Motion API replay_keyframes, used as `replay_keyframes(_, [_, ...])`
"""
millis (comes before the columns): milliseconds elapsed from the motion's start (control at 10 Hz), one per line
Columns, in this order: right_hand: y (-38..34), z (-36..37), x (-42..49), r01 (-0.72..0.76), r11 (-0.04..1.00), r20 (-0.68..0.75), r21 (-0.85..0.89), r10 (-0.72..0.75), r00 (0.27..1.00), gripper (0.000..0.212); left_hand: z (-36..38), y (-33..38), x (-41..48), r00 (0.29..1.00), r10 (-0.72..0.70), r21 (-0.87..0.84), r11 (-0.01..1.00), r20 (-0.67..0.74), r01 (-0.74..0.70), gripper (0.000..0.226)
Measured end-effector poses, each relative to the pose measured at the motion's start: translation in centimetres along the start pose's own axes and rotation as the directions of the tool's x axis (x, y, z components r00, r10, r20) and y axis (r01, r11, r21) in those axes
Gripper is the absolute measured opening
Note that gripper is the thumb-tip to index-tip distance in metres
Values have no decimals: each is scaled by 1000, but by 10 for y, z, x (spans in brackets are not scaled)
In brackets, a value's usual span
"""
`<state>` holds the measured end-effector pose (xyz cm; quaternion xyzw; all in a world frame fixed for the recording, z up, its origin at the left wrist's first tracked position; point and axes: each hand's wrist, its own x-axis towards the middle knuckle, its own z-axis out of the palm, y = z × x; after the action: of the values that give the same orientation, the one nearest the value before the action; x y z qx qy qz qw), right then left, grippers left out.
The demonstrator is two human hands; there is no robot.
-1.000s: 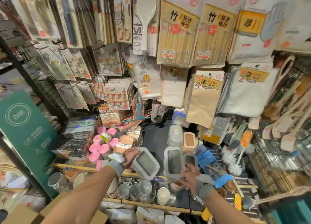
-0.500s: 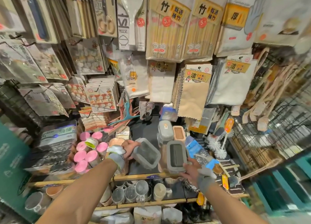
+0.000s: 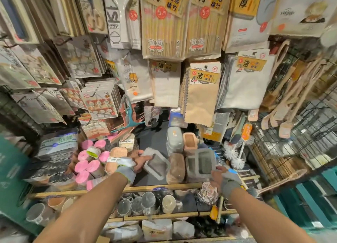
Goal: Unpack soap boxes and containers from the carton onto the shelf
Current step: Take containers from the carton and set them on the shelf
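As both pieces seemingly need gaps, the left hand (image 3: 139, 160) grips a grey rectangular plastic soap container (image 3: 157, 164) tilted over the dark wood-edged shelf (image 3: 151, 140), while the right hand (image 3: 221, 175) pinches a second grey plastic container (image 3: 200, 163) upright beside a brown soap box (image 3: 176, 168).

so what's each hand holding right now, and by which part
The left hand grips a tilted grey soap box by its left edge. The right hand holds a second grey soap box by its lower right corner.
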<state>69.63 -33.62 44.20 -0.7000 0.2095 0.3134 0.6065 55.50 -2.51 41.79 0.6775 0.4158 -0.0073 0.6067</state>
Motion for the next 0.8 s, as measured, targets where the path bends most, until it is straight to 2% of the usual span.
replay_keyframes(100, [-4, -7, 16, -7, 1000, 24, 22, 6, 1000, 47, 14, 17, -23, 1000, -10, 19, 1000, -16, 11, 72])
replay_keyframes(200, [-3, -7, 38, 21, 1000, 25, -23, -20, 999, 47, 32, 32, -48, 993, -60, -34, 998, -101, 56, 73])
replay_keyframes(300, [4, -17, 72, -16, 998, 117, -53, 22, 993, 44, 49, 46, -62, 985, -127, -82, 990, -119, 118, 42])
replay_keyframes(400, [8, -32, 116, 26, 970, 215, -243, 27, 976, 46, 65, 50, -53, 972, -171, -29, 985, -159, 168, 39])
replay_keyframes(500, [13, -38, 132, -53, 975, 261, -214, 109, 959, 48, 71, 47, -51, 965, -201, -61, 979, -170, 194, 32])
replay_keyframes(700, [25, -16, 147, -234, 970, 165, -72, 242, 956, 33, 96, 54, -49, 947, -229, -93, 973, -227, 213, 22])
replay_keyframes(800, [23, -14, 156, -312, 940, 185, -141, 334, 924, 18, 98, 58, -45, 937, -257, -20, 966, -236, 259, 35])
